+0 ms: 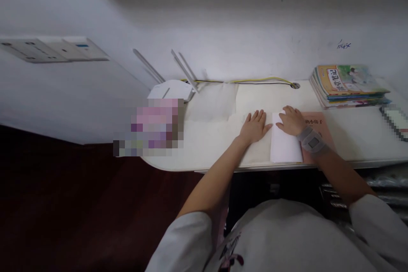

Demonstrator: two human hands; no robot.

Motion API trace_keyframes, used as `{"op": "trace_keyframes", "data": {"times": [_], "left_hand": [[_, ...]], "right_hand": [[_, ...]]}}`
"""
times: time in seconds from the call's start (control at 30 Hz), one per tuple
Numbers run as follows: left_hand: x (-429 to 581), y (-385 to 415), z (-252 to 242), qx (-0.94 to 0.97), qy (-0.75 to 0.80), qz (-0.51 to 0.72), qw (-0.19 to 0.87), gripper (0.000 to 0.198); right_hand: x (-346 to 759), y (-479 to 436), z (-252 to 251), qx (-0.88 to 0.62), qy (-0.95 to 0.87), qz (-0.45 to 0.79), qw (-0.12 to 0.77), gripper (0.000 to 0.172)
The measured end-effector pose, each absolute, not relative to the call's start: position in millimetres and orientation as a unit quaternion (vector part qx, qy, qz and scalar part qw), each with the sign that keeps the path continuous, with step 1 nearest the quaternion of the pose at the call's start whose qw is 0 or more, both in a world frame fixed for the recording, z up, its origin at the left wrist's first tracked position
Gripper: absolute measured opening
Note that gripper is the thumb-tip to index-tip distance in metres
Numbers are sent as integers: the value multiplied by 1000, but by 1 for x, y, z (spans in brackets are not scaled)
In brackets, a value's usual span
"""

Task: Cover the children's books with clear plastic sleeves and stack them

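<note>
My left hand (255,127) lies flat on the white desk (216,144), fingers stretched out, just left of a white sheet of paper (283,146). My right hand (291,121) rests on the top of that sheet with the fingers bent down onto it, holding nothing. A grey watch (311,139) is on my right wrist. The sheet lies over a pink book (318,129) with printed characters on its cover.
A stack of colourful books (349,85) sits at the back right. A white router (174,89) with antennas stands at the back left, yellow and black cables (255,80) running along the wall to a hole. Blurred patches lie at left and far right. Wall sockets (54,49) are on the left.
</note>
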State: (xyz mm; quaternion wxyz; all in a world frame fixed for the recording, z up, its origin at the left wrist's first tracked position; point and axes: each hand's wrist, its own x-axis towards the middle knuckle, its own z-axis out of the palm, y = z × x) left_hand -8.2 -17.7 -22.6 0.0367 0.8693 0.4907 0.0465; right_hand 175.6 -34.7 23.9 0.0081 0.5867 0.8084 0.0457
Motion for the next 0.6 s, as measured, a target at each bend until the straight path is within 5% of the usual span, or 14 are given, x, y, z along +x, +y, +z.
{"op": "trace_keyframes", "data": {"times": [0.6], "left_hand": [[-13, -14, -23, 853, 497, 152, 51, 48]], "right_hand": [[173, -34, 28, 585, 809, 33, 43, 36]]}}
